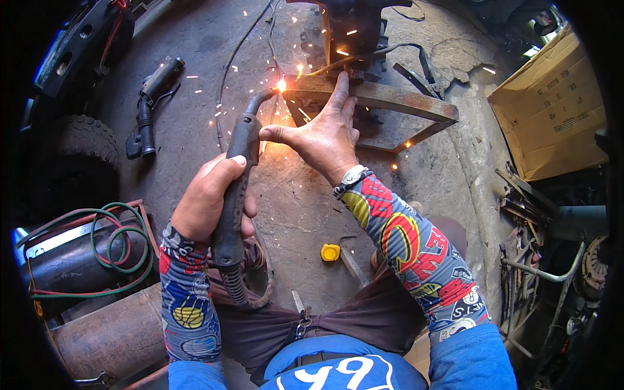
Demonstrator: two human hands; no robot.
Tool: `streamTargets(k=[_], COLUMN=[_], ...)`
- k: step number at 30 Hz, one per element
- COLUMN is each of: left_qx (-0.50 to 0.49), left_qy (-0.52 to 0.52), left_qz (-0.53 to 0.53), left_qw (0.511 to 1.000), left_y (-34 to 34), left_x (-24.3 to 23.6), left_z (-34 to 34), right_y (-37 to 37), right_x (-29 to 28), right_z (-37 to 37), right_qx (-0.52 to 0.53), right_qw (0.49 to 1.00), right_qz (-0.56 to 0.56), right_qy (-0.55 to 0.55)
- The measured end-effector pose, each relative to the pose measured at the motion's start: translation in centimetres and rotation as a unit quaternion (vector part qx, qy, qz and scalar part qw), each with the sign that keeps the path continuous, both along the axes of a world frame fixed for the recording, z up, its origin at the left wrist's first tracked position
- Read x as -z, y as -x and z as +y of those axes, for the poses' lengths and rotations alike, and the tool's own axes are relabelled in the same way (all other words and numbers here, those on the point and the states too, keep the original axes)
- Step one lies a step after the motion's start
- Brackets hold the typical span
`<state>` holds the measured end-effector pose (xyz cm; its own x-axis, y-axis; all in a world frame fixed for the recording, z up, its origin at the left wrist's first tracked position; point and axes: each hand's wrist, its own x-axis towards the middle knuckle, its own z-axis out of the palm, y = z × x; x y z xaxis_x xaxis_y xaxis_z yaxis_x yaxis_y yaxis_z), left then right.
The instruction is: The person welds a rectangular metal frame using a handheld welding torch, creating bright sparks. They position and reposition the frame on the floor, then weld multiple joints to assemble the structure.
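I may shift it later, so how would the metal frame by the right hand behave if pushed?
The metal frame will likely stay stiff, with its bars meeting at a corner. It's probably heavy, since the bars look thick, and unlikely to roll, being flat-sided.

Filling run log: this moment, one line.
left hand: gripping welding torch; right hand: spread at metal frame; torch tip: sparking at frame's left end; floor: yellow tape measure

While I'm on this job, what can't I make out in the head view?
Head view:
- Metal at the welding torch tip: washed out by glare.
- Left hand: some fingers partly hidden behind the torch.
- Dark bulky object: cut off by the top edge.
- Tire: lower part lost in shadow.
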<state>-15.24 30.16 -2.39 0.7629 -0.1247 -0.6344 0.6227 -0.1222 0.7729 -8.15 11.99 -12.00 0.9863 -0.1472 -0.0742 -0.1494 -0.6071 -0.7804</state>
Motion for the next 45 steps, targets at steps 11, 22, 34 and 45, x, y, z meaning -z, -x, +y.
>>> streamTargets(k=[11, 22, 34, 45], left_qx=[-0.056, 0.112, 0.212, 0.198], left_qy=[0.013, 0.094, -0.05, -0.119], left_qz=[-0.097, -0.13, -0.128, -0.147], left_qw=[0.994, 0.981, 0.967, 0.962], left_y=[0.7, 0.0, -3.1, -1.5], left_x=[-0.5, -2.6, -5.9, -5.7], left_z=[-1.4, -9.0, -22.1, -26.0], right_y=[0.2, -1.8, -2.5, -4.4], right_x=[2.2, 1.3, 1.3, -1.7], right_z=[-1.1, -3.5, -8.9, -9.2], right_qx=[0.084, 0.138, 0.18, 0.406], right_qw=[0.957, 0.809, 0.623, 0.607], right_qz=[-0.057, -0.035, 0.052, 0.251], right_qy=[-0.271, -0.571, -0.759, -0.635])
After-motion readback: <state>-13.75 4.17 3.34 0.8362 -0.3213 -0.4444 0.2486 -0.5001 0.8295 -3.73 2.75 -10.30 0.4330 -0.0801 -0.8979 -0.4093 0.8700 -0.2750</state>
